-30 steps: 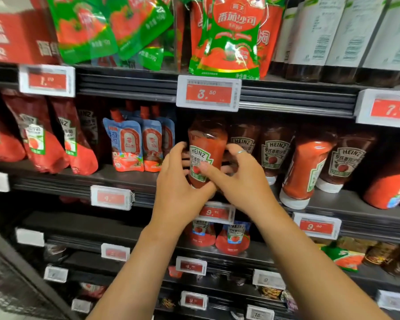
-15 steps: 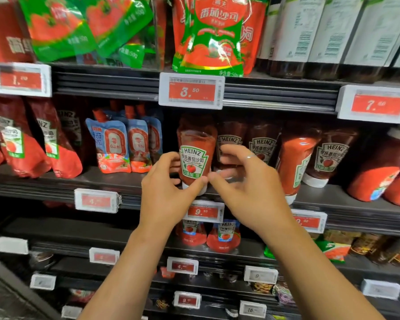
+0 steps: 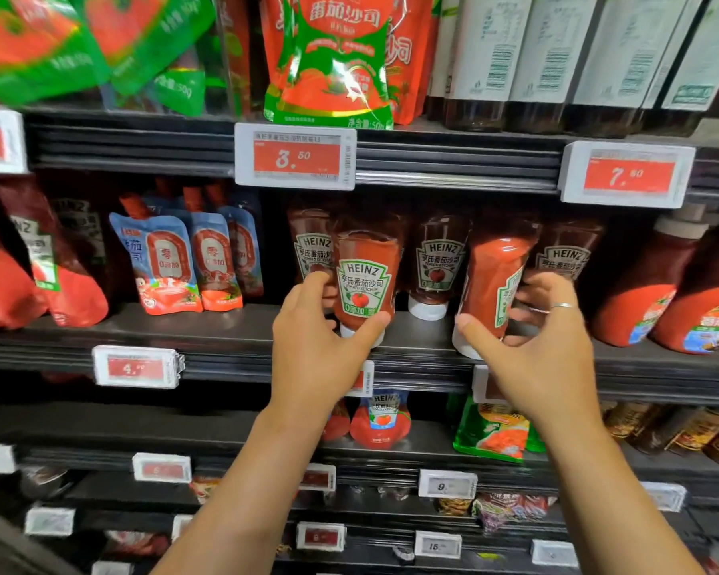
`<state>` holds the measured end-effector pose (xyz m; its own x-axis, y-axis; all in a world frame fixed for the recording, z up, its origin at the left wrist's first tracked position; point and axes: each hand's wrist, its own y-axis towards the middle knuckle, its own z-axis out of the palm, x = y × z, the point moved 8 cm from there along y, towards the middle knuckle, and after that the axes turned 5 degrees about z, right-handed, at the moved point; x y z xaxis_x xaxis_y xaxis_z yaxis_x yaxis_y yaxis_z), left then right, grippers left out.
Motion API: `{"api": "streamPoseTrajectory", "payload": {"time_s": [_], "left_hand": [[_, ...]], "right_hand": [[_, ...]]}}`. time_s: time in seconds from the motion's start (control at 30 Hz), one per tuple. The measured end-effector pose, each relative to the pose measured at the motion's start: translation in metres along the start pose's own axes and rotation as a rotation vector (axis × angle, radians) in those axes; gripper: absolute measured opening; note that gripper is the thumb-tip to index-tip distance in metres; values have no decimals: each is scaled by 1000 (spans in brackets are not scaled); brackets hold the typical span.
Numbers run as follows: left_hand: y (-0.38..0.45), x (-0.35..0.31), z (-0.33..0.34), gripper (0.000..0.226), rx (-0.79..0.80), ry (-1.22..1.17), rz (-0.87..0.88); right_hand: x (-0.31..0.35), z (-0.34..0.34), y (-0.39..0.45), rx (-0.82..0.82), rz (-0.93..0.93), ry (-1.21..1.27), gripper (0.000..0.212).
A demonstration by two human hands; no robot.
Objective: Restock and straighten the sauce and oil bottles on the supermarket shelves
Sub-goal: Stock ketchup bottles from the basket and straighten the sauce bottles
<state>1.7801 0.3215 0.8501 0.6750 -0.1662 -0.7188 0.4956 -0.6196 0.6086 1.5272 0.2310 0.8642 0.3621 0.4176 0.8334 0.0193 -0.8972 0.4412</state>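
A row of upside-down Heinz ketchup bottles stands on the middle shelf (image 3: 225, 329). My left hand (image 3: 320, 346) grips the front ketchup bottle (image 3: 366, 271), whose label faces me, thumb on its white cap and fingers round its left side. My right hand (image 3: 532, 338) grips a second ketchup bottle (image 3: 494, 276) further right, which is tilted with its label turned to the right. More Heinz bottles (image 3: 436, 263) stand behind and between the two.
Blue sauce pouches (image 3: 171, 267) and red pouches (image 3: 63, 276) sit to the left, larger red bottles (image 3: 656, 292) to the right. Green-red tomato pouches (image 3: 333, 60) and dark bottles (image 3: 528, 56) fill the shelf above. Price tags (image 3: 295, 155) line the shelf edges; lower shelves hold more sauces.
My right hand has left the front bottle and moved right to take hold of the tilted bottle. My left hand stays on the front bottle, which now stands with its label facing forward.
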Motion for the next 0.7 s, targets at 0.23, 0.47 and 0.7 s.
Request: {"api": "streamPoseTrajectory", "payload": {"time_s": [0.23, 0.47, 0.7], "left_hand": [[-2, -7, 7, 62, 3, 74, 10], [-32, -88, 34, 33, 52, -85, 342], [-34, -84, 91, 59, 319, -76, 98]], "right_hand": [[-9, 13, -2, 4, 20, -31, 66], [-4, 9, -2, 48, -10, 3, 60], [-2, 7, -3, 114, -43, 68, 61]]}}
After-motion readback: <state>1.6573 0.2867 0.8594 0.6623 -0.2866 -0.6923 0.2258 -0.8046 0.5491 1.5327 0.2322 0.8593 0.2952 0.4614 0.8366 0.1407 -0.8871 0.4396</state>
